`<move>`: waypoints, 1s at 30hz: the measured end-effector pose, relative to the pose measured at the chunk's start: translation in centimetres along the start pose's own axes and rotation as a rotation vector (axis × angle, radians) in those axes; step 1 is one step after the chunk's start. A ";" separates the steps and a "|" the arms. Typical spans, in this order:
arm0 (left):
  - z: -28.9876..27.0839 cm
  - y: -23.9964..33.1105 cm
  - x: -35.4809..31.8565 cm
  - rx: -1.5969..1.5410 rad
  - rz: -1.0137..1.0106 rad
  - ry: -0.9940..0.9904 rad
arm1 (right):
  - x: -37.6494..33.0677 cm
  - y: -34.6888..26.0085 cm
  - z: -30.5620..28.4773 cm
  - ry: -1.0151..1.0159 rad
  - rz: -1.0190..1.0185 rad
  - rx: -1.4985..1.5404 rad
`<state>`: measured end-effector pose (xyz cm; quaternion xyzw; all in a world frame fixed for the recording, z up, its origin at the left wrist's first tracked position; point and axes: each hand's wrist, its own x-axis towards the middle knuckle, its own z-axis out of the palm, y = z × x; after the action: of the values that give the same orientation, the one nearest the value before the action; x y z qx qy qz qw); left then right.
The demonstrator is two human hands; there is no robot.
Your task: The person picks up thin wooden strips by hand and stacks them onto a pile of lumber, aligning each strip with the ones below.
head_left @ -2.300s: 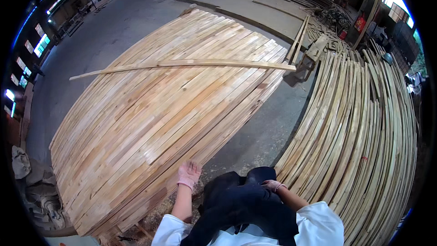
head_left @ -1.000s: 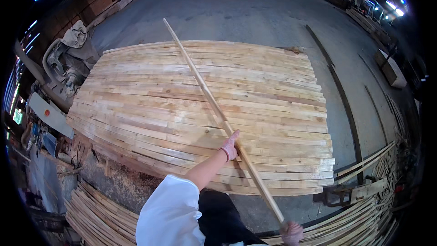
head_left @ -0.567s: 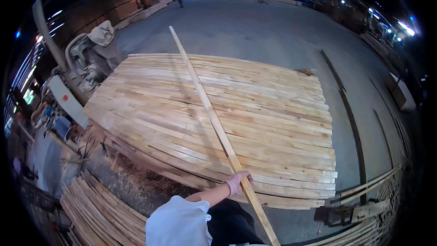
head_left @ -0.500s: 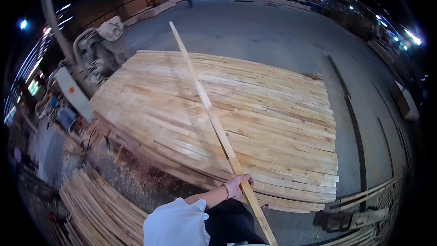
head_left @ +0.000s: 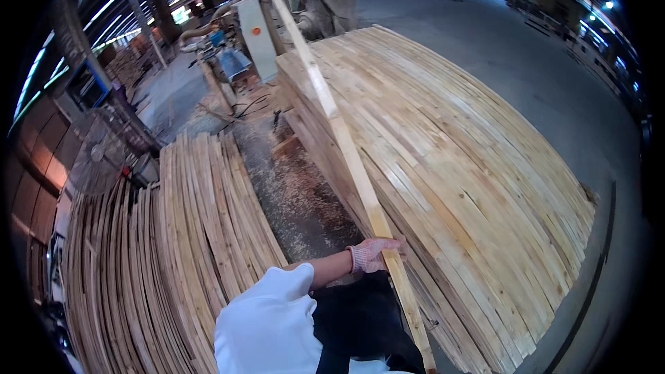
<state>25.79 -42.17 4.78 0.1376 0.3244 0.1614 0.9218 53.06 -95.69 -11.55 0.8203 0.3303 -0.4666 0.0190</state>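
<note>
Left hand: gloved left hand (head_left: 370,256) clenches the long pale wooden slat (head_left: 339,135); right hand out of view
Slat: now angled over the broad stacked plank pile (head_left: 471,166) edge; earlier crossing its middle
Meaning: slat swings toward sawdust aisle (head_left: 291,194)

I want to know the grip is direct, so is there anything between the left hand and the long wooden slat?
Nothing visible: the gloved left hand grips the long wooden slat directly, over the edge of the stacked boards. The right hand is out of view.
</note>
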 end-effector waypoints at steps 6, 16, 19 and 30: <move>-5.6 0.1 -2.5 -0.208 0.116 0.124 | -1.9 -6.6 -8.5 0.120 -0.047 -0.184; -11.5 10.3 -1.2 -0.375 0.177 0.093 | -4.8 -18.3 -13.5 0.250 -0.052 -0.334; -14.4 17.1 -0.8 -0.448 0.273 0.144 | -3.7 -25.0 -13.3 0.281 -0.062 -0.360; -28.4 48.9 -1.4 -0.383 0.628 0.313 | 6.7 -65.3 -12.3 0.327 -0.091 -0.162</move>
<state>-3.68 6.07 1.72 0.0296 0.3669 0.5120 0.7761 28.13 -37.02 8.29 0.8651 0.4024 -0.2993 0.0101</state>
